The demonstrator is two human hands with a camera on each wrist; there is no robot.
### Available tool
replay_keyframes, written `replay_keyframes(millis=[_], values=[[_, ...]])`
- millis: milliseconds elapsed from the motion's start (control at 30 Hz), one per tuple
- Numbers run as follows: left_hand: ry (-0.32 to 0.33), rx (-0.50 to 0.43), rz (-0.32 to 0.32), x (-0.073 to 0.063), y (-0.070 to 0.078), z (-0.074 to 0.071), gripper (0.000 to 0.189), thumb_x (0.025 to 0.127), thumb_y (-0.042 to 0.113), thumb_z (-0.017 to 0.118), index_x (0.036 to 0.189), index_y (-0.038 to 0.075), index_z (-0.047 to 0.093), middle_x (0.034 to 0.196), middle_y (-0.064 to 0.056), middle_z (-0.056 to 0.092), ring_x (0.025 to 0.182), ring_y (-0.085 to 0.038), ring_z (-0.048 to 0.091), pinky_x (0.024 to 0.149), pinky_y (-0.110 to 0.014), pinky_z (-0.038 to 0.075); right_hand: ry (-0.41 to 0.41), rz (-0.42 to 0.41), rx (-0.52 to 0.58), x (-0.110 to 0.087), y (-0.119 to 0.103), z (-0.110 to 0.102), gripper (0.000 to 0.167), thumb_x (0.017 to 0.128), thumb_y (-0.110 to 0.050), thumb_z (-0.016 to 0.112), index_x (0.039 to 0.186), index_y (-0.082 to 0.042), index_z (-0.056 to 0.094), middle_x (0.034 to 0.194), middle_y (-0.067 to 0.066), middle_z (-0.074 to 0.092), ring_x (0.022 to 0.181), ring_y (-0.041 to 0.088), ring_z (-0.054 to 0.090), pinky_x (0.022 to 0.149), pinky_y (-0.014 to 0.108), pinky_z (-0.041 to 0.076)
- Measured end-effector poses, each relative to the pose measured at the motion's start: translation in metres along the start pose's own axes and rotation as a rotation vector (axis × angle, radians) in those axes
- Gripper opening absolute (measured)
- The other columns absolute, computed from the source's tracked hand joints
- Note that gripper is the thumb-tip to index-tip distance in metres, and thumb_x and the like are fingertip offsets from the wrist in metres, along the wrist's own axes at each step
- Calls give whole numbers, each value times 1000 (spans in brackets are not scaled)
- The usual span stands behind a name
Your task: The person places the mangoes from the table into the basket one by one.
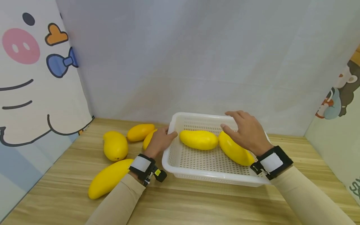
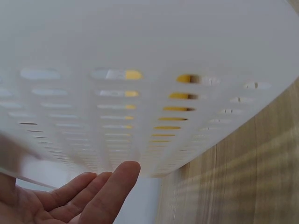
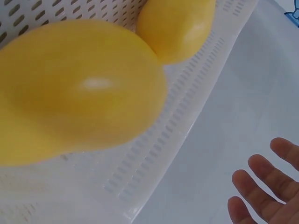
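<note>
A: What is the left hand doing?
B: Gripping the white basket by its left edge. The thumb laps over the rim, and the other fingers lie along the outside of the slotted wall.

A: And the right hand?
B: Released, holding nothing. Its fingers are spread well apart, above the far right side of the basket.

A: How many baskets?
B: One, with two yellow fruits in it. The left fruit lies crosswise; the right fruit slants towards the near right corner, partly under the right hand. Their ends are close together.

A: Any fruit outside?
B: Four, all yellow, left of the basket on the wooden table. A plump fruit sits farthest from the basket at the back, a smaller fruit beside it, then a half-hidden fruit behind the left hand. A long fruit lies nearest the person, by the left wrist.

A: So six altogether?
B: Six. Two wrist straps as well, one per arm, and a pale curtain behind.
</note>
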State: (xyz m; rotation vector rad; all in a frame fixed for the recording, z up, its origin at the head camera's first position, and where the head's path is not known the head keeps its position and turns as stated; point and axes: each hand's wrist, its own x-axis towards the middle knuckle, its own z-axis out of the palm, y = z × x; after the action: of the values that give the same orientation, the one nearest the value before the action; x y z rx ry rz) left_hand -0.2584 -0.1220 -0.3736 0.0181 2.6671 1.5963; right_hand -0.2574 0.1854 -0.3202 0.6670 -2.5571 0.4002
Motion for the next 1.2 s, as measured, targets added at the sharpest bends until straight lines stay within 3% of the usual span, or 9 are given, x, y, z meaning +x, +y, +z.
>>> replay_keyframes(millis=[500,1200], values=[[7,-10,1,5,-2,3,42,100,28,55,132,2,60,109,-18,70,82,-27,73,63,-35,61,46,-31,35,-4,8,1,51,97,-37,64,134,-3,62,130,24,61,119,43,56,98,62,44],[16,8,-17,12,-4,7,42,100,27,54,132,1,59,109,-20,70,81,-27,73,62,-36,61,183,-81,60,-12,20,3,46,94,-32,67,128,-1,64,124,23,64,114,43,58,96,64,45]])
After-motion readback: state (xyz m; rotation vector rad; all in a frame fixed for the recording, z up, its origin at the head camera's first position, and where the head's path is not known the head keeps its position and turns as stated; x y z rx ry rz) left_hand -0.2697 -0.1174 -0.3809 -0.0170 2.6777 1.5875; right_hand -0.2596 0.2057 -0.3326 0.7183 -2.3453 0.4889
